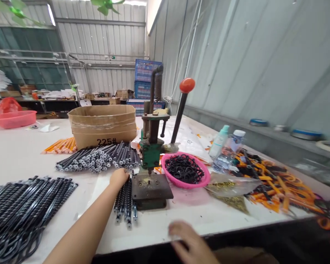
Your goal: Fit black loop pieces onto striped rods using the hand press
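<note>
Right hand (191,244) blurred; left hand (118,177) on striped rods (125,201).

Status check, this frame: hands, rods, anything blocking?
Left hand on black rods beside press. Right hand empty, blurred, at table edge. Nothing else on the rods.

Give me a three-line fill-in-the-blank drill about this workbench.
1. The basket holding black rings is coloured ____.
2. The cardboard box is marked ____.
3. The black rods beside the press are touched by the person's ____ hand.
Missing words: pink; 225#; left.
</note>
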`<state>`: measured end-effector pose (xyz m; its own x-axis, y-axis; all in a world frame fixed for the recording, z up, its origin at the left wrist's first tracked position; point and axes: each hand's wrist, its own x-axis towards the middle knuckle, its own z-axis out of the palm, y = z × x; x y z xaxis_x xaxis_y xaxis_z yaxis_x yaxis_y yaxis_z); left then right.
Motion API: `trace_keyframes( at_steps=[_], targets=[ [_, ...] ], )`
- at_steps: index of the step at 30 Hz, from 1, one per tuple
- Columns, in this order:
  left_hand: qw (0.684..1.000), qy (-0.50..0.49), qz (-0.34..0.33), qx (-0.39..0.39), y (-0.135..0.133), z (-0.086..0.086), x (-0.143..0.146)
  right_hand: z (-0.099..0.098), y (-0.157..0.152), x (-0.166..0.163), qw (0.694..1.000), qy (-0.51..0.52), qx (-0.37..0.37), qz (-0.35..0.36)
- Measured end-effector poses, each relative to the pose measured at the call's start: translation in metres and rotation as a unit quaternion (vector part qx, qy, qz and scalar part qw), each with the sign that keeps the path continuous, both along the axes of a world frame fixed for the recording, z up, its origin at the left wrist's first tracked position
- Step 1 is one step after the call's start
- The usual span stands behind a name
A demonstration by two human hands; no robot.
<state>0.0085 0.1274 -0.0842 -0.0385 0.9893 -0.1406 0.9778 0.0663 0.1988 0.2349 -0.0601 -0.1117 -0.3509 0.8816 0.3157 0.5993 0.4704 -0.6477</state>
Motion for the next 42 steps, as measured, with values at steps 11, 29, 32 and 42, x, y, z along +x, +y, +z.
trace_keyframes(
  at_steps=[11, 29, 32, 42],
  targets=[
    [0.991, -0.127, 0.046, -0.007, 0.008, 0.003, 0.000, 0.043, 0.175, 0.061, 0.950, -0.241, -0.165, -0.109],
    [0.725, -0.646, 0.174, 0.167, -0.024, 0.025, -0.036, 0.033, 0.178, 0.070, 0.958, -0.204, -0.117, -0.167],
    [0.685, -0.685, 0.171, 0.178, -0.035, 0.043, -0.038, 0.035, 0.179, 0.075, 0.963, -0.180, -0.097, -0.178],
    [0.691, -0.720, 0.035, 0.046, -0.139, 0.068, 0.025, 0.071, 0.085, 0.029, 0.972, 0.130, 0.123, -0.154]
  ],
)
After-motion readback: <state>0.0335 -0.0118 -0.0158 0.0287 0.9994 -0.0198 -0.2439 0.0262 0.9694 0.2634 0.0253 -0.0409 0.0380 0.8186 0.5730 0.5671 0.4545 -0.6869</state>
